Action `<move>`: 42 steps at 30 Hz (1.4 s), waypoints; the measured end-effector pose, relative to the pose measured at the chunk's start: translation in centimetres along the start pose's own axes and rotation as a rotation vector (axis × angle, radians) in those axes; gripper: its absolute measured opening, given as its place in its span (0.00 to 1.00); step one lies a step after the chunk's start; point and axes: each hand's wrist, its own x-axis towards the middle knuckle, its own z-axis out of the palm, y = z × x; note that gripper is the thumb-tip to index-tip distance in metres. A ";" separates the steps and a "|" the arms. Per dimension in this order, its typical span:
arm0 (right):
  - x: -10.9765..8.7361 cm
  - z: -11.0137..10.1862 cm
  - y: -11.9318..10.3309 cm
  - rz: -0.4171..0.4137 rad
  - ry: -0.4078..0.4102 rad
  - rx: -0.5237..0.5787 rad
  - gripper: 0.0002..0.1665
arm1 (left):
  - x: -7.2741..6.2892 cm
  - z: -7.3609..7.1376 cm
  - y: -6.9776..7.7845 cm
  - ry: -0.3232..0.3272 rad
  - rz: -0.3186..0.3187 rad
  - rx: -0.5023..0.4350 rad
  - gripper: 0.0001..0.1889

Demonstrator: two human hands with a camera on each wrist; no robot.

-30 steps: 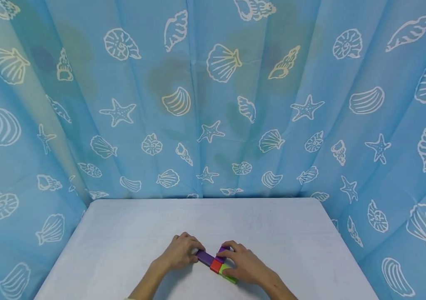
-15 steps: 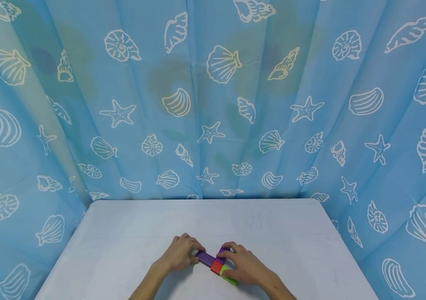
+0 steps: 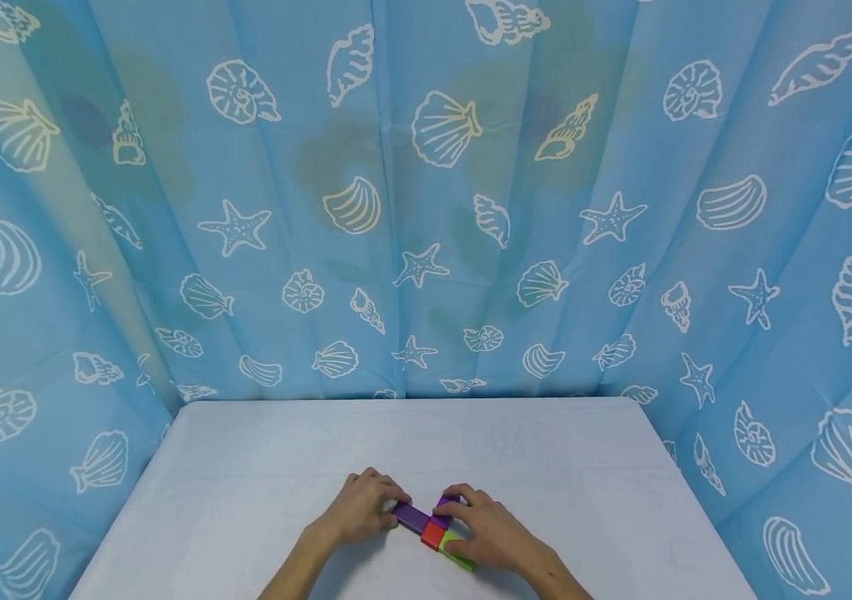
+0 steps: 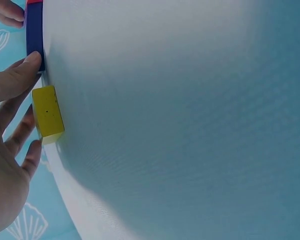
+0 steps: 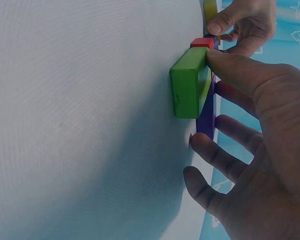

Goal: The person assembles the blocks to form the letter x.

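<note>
A long dark purple block (image 3: 411,517) lies on the table, and my left hand (image 3: 360,507) pinches its outer end between thumb and fingers. Its other end meets a small red block (image 3: 432,535). On the red block's near right side sits a green block (image 5: 186,70), under the thumb of my right hand (image 3: 497,533). The right fingers hold a second purple block (image 5: 206,124), which reaches away from the red one. In the left wrist view, a yellow block (image 4: 48,114) stands beside the left fingers; the head view does not show it clearly behind the hand.
The blocks lie on a white-covered table (image 3: 283,450), towards its near side. Blue curtains (image 3: 426,208) printed with white shells and starfish surround the back and both sides.
</note>
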 end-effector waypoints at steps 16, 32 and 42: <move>0.3 0.3 0.2 0.023 -0.015 0.009 0.29 | -0.1 0.3 -0.5 0.023 -0.027 0.003 0.25; 0.3 0.1 -0.2 0.056 -0.011 0.016 0.29 | -0.9 -0.1 -0.6 0.123 -0.205 -0.012 0.37; 0.2 0.1 -0.2 0.035 -0.005 0.009 0.29 | -1.9 -0.1 -0.3 0.149 -0.433 -0.104 0.35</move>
